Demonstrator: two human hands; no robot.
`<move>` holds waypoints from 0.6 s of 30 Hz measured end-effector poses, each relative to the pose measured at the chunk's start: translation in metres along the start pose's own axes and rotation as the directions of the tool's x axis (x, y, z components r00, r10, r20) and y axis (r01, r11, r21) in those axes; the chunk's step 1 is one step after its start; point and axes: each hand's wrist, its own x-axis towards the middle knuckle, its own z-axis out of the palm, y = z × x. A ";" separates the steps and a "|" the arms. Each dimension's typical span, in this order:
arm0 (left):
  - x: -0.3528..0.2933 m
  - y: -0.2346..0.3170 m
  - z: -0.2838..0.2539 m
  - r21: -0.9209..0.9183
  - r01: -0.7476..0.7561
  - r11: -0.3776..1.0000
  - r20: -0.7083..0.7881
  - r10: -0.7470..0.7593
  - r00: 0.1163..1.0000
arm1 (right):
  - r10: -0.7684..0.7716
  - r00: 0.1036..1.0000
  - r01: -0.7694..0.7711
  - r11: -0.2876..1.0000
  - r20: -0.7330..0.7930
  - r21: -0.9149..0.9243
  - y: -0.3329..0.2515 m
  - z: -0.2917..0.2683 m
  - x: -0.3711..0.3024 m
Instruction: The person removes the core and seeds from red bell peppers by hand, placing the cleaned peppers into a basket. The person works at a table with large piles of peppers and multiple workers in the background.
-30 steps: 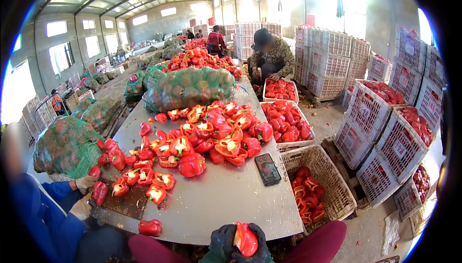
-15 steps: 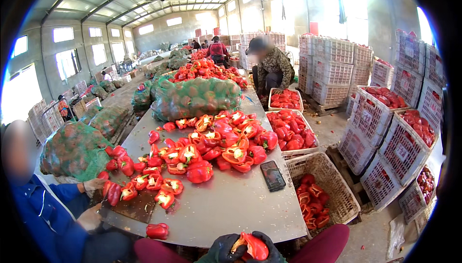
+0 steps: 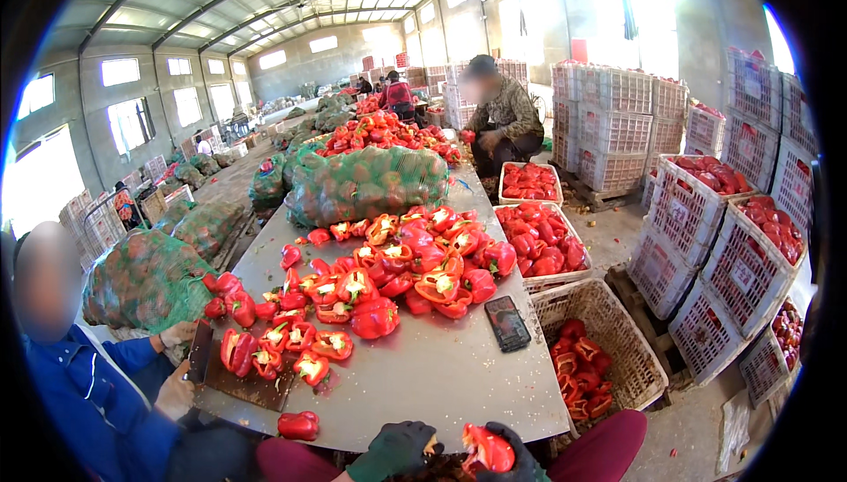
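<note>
Just over the table's near edge, my gloved right hand (image 3: 513,457) grips a red bell pepper (image 3: 487,448), its opened side showing pale flesh. To its left and apart from it is my gloved left hand (image 3: 395,448), fingers closed around a small yellowish pepper core (image 3: 430,444). A whole red pepper (image 3: 298,425) lies by itself near the table's front edge. Beyond my hands, a heap of cut and whole red peppers (image 3: 397,261) covers the middle of the metal table (image 3: 415,376).
A phone (image 3: 506,323) lies at the table's right side. Beside it stands a crate (image 3: 648,367) with cut peppers inside. At left, a co-worker in blue (image 3: 79,376) holds a dark flat blade (image 3: 201,351) by a board. A full green net sack (image 3: 366,184) lies farther up the table.
My hands have moved apart; the left has come away with the core while the right keeps the pepper. The co-worker at left now holds the dark blade upright.
</note>
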 end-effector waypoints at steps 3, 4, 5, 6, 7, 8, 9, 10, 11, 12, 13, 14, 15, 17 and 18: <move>-0.004 -0.001 0.004 -0.249 0.026 0.968 -0.149 -0.065 0.987 | 0.164 0.978 -0.138 0.970 -0.125 0.198 -0.006 -0.012 0.005; -0.005 0.003 0.000 -0.345 0.028 0.938 -0.172 -0.093 0.981 | 0.142 0.977 -0.084 0.943 -0.160 0.323 -0.004 -0.010 0.007; -0.009 0.009 -0.005 -0.392 0.016 0.920 -0.204 -0.104 0.974 | -0.195 0.979 0.188 0.976 -0.052 -0.110 -0.008 -0.016 0.010; -0.014 0.011 -0.001 -0.385 0.028 0.922 -0.163 -0.098 0.982 | -0.443 0.877 0.475 0.746 0.186 -0.467 -0.014 -0.022 0.012; -0.012 0.014 0.002 -0.376 0.015 0.926 -0.131 -0.070 0.989 | 0.062 0.983 -0.013 0.962 -0.171 0.272 -0.023 -0.005 0.014; -0.012 0.014 0.006 -0.368 0.003 0.930 -0.098 -0.042 0.994 | 0.084 0.975 -0.019 0.954 -0.207 0.298 -0.019 -0.009 0.016; -0.011 0.008 0.018 -0.371 0.035 0.928 -0.003 -0.039 0.999 | 0.108 0.964 -0.024 0.946 -0.242 0.324 -0.012 -0.017 0.021; -0.009 0.005 0.029 -0.351 0.006 0.936 -0.039 -0.021 0.999 | 0.134 0.952 -0.033 0.939 -0.276 0.342 -0.006 -0.024 0.024; -0.016 0.004 0.041 -0.324 0.012 0.946 -0.056 -0.032 0.998 | 0.059 0.954 0.017 0.968 -0.292 0.251 -0.011 -0.021 0.032; -0.022 0.001 0.050 -0.296 0.020 0.955 -0.073 -0.044 0.996 | -0.013 0.945 0.037 0.997 -0.327 0.069 -0.028 -0.021 0.040; -0.030 0.009 0.048 -0.132 0.002 0.991 -0.135 -0.020 0.991 | -0.081 0.934 0.045 0.993 -0.349 -0.110 -0.037 -0.026 0.046; -0.035 0.012 0.038 -0.198 0.027 0.980 -0.118 -0.051 0.992 | -0.224 0.896 0.088 0.936 -0.384 -0.340 -0.041 -0.039 0.058; -0.035 0.019 0.032 -0.393 0.022 0.919 -0.107 -0.069 0.992 | -0.362 0.832 0.045 0.798 -0.420 -0.600 -0.043 -0.059 0.065; -0.027 0.021 0.044 -0.371 -0.028 0.928 -0.159 -0.034 0.987 | -0.518 0.715 -0.088 0.599 -0.469 -0.796 -0.040 -0.108 0.077; -0.031 0.031 0.036 -0.242 -0.043 0.969 -0.275 -0.026 0.961 | -0.542 0.682 -0.020 0.658 -0.492 -0.753 -0.044 -0.128 0.079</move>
